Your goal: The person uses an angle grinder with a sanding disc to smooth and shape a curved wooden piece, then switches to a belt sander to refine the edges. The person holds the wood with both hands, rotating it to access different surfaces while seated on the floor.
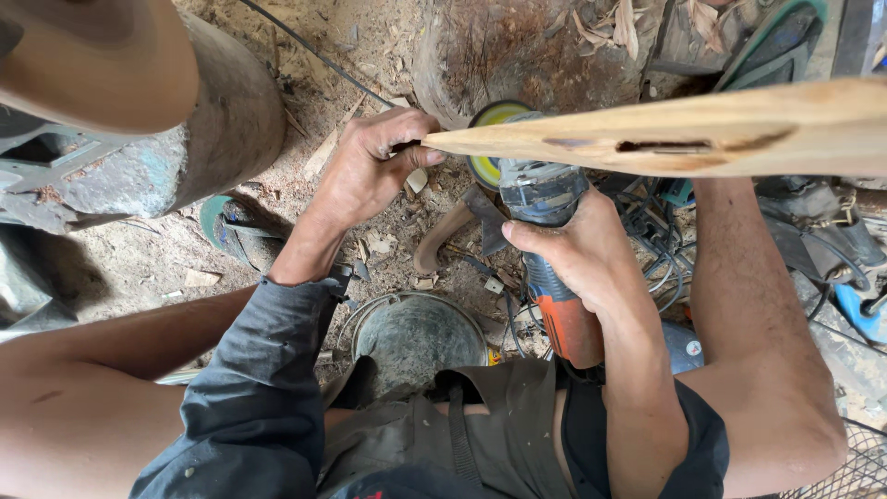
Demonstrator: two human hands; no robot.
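Angle grinder, with a grey head and an orange-and-blue body, sits in the middle of the view, just under the pointed end of a long pale wooden piece. That wooden piece runs from the right edge of the view to a tapered tip near the centre and has a dark narrow slot cut along its side. The grinder's yellow-green disc shows just behind the tip, partly hidden by the wood.

The right hand is clenched around the grinder's body below the wooden piece, thumb laid across the front of the casing. The left hand is closed on the tip of the wooden piece, pinching it between thumb and fingers, just left of the disc.

Below the wooden piece and nearer the person, a round grey bucket stands on the dirt floor, which is strewn with wood chips. Left of the wooden piece, well apart from it, a thick grey post rises from the floor. Under its right half lies a tangle of dark cables. A curved wood offcut lies on the floor just left of the grinder.
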